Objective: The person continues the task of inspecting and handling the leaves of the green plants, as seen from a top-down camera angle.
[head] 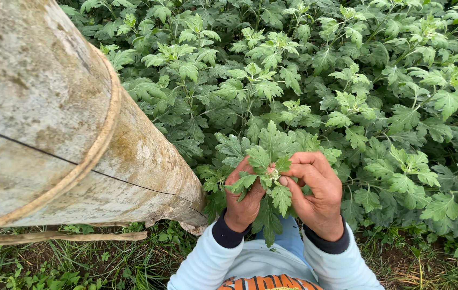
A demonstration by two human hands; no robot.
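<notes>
Head view: both hands meet on one leafy shoot tip (272, 161) at the near edge of a dense bed of lobed-leaved green plants (347, 80), just in front of the person's chest. The left hand (244, 196) is curled nearly closed from the left, its fingers wrapped around the stem and lower leaves just under the tip, palm turned toward the shoot. The right hand (317, 190) comes in from the right, thumb and forefinger pressed together on the small pale bud cluster (276, 175) at the shoot's centre, the other fingers folded loosely above. The shoot's long axis runs away from the person, up the frame, so the bud sits between the two hands, touching both, the right fingertips closest to it. A weathered concrete post (51, 123) leans at the left, well apart from the hands, with grass (78, 263) under it.
</notes>
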